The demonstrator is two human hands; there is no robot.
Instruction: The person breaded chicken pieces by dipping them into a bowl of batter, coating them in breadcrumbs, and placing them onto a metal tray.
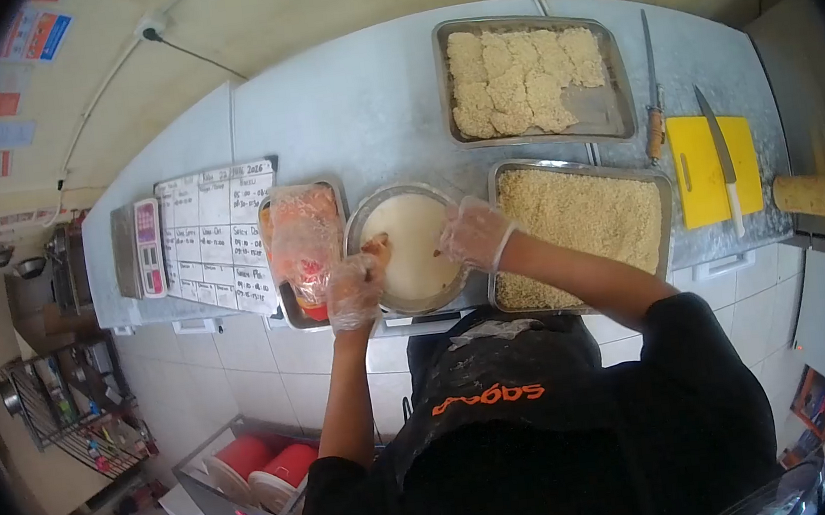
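A round metal bowl [357,225] of milky white batter [415,257] stands in front of me. My left hand [354,292], in a clear plastic glove, is closed on a pinkish piece of raw meat [378,249] at the bowl's left side. My right hand [479,234], gloved too, reaches over the right rim with its fingers curled together; what they hold, if anything, is hidden. Left of the bowl, a metal tray [287,306] carries a plastic bag of raw meat [305,229]. To the right lies a tray [669,230] of pale crumbs [580,225].
Behind the crumbs, another metal tray [607,101] holds crumb-coated flat pieces [520,80]. A yellow cutting board [700,172] with a knife [720,150] lies at right, near a sharpening rod [651,82]. A whiteboard [214,238] and a scale [137,251] are at left.
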